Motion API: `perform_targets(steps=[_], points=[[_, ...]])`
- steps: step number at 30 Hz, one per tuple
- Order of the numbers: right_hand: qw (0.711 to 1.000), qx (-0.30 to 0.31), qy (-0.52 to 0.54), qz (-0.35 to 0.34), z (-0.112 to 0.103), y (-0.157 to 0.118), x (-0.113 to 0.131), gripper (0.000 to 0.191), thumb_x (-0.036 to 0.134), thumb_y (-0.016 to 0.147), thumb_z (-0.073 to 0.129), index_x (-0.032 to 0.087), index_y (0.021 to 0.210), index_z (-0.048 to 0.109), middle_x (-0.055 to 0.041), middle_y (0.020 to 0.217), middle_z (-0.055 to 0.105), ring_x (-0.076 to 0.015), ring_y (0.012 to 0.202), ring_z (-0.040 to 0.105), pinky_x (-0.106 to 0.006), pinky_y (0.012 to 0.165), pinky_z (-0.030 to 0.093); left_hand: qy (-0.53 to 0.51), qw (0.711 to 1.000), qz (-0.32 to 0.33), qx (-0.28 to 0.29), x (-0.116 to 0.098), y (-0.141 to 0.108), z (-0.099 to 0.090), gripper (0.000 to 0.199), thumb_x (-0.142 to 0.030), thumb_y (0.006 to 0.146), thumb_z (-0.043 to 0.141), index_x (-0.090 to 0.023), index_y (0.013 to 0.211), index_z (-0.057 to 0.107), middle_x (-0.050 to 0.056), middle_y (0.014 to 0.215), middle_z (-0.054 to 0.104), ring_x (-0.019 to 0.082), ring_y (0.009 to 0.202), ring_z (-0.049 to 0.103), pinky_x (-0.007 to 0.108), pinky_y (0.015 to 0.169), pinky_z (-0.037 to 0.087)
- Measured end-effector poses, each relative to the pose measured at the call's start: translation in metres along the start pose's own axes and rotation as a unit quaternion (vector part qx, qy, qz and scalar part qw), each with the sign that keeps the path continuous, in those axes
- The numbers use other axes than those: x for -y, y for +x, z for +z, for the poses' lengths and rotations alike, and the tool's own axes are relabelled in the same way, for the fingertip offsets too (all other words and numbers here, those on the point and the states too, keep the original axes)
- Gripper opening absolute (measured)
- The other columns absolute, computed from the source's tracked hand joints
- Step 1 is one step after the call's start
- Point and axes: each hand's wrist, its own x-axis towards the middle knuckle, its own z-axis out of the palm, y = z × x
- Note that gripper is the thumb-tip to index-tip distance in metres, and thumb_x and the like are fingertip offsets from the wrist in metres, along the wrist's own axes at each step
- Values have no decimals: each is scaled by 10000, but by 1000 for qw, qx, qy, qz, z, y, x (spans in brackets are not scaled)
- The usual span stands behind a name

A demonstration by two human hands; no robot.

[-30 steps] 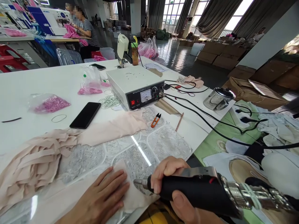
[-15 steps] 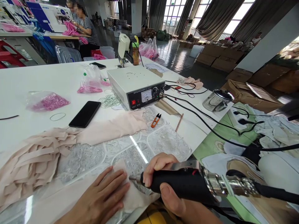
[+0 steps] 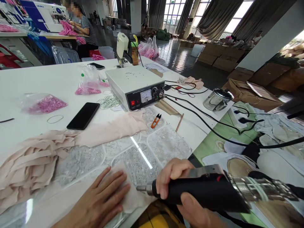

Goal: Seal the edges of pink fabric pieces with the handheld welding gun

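My left hand (image 3: pixel 102 196) lies flat with fingers spread on a thin pale pink fabric piece (image 3: pixel 133 193), pressing it to the grey stone-patterned mat (image 3: pixel 166 142). My right hand (image 3: pixel 180 183) is wrapped round a black handheld tool (image 3: pixel 201 191) with a metal tip. The tip points left, near the fabric's right edge; whether it touches is unclear. A heap of pink fabric strips (image 3: pixel 30 161) lies at the left, joined by a flatter length of the same cloth (image 3: pixel 111 129).
A white control box (image 3: pixel 135 85) with cables stands behind the mat. Around it are orange snips (image 3: pixel 156 121), a phone (image 3: pixel 83 116), bags of pink pieces (image 3: pixel 45 104) and a lidded metal mug (image 3: pixel 218 99). A person (image 3: pixel 86 30) sits at a sewing machine.
My right hand has moved the tool to the right, its tip now farther from my left fingers. My left hand stays flat on the fabric. The view has shifted slightly.
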Motion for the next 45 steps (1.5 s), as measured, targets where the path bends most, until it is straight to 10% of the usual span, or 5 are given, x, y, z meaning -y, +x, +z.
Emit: perform_targets(steps=[10, 17, 45], points=[[983, 132, 126, 17, -27, -2, -20, 170, 398, 926, 702, 311, 1067, 661, -25, 885, 686, -137, 499, 647, -320, 506, 589, 11, 1000, -5, -5, -2, 3, -1, 361, -357, 1132, 424, -301, 1431, 618, 20, 1418, 660, 232, 1432, 506, 502, 1310, 128], [1000, -1, 18, -5, -8, -13, 1, 205, 459, 916, 655, 320, 1062, 622, -37, 892, 663, -169, 606, 625, -341, 553, 532, 18, 1000, -5, 1, -5, 1, 0, 374, -377, 1135, 410, -298, 1441, 609, 22, 1449, 636, 237, 1463, 466, 529, 1306, 91], [998, -4, 25, -62, -5, 3, -10, 188, 458, 928, 624, 320, 1049, 587, 7, 870, 593, -122, 574, 581, -307, 557, 501, 20, 1000, -9, -7, 3, 0, 2, 373, -395, 1135, 412, -313, 1447, 601, -7, 1460, 630, 222, 1486, 424, 533, 1303, 53]])
